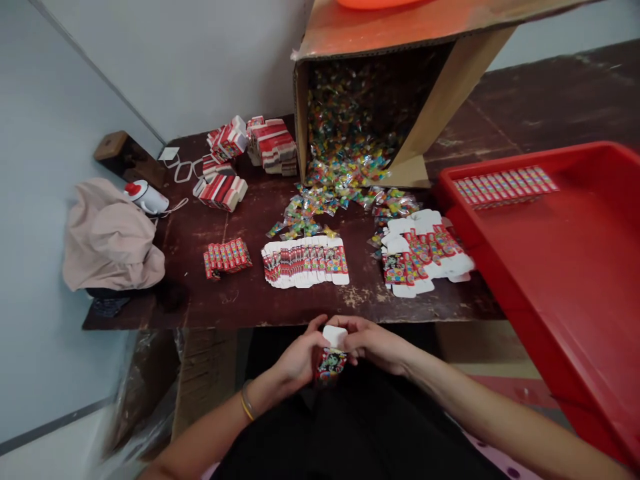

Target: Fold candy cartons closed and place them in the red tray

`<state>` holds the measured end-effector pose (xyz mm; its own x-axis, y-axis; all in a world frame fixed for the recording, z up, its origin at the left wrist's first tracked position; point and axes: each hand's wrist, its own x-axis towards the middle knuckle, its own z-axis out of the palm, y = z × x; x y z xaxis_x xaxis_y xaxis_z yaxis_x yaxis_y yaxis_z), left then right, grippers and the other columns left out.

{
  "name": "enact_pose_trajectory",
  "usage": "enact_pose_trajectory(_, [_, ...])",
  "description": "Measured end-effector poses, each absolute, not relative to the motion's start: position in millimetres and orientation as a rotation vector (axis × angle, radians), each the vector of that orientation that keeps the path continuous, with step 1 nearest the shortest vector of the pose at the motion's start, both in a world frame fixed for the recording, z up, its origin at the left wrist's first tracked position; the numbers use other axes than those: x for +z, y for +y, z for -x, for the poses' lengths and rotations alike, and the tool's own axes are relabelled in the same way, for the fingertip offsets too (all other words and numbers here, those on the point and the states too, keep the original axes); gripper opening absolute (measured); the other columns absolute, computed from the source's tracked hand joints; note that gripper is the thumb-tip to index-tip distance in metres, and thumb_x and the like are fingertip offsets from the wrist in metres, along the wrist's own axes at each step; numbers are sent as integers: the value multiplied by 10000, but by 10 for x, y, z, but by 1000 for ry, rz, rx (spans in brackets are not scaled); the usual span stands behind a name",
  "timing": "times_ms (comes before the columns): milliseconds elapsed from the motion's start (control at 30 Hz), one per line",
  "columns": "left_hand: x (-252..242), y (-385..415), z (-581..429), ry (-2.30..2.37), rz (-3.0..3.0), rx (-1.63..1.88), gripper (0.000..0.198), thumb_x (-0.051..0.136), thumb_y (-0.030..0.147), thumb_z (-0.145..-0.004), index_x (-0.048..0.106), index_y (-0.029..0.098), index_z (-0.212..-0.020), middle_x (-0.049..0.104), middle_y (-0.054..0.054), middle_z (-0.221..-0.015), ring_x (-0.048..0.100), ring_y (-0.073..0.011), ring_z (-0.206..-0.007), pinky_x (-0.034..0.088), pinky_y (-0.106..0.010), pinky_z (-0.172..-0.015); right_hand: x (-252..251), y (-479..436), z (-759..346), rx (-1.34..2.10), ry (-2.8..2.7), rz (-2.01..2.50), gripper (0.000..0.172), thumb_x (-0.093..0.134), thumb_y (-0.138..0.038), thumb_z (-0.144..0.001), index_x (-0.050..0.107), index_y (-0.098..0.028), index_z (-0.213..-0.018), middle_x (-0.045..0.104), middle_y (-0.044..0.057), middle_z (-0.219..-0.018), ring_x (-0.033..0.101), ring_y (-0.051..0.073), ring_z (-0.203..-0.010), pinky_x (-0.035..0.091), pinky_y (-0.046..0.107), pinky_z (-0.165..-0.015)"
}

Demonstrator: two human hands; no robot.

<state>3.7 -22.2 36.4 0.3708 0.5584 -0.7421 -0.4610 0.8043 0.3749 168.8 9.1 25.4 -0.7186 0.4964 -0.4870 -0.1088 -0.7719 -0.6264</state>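
Note:
A small printed candy box (331, 362) with a white end flap standing up is held just in front of the table edge. My left hand (301, 357) grips it from the left side, fingers closed around it. On its right, my right hand (376, 343) has thumb and fingers closed at the flap end. Beyond my hands lies a fanned row of flat candy boxes (306, 262). To the right is a loose pile of opened-out boxes (425, 257). A short row of red boxes (227, 257) stands to the left. The inside of the held box is hidden.
A cardboard carton (420, 127) on its side spills wrapped candies (345, 177) onto the dark table (225, 303). At right, a large red tray (565, 280) holds a row of boxes (505, 187). Bundled flat boxes (273, 143), a white bottle (147, 198) and beige cloth (113, 237) sit left.

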Motion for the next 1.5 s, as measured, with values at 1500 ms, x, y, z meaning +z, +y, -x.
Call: enact_pose_trajectory(1500, [42,885,-205,956,-688,716,538,700,359,-717,474,195,-1177,602,-82,-1013,622,-172,-802,553,-252,-552,40,2446,-2286,474,-2064,1696,267,424,-92,-836,591,-43,-1039,623,209,-984,486,302,-1033,320,419,-925])
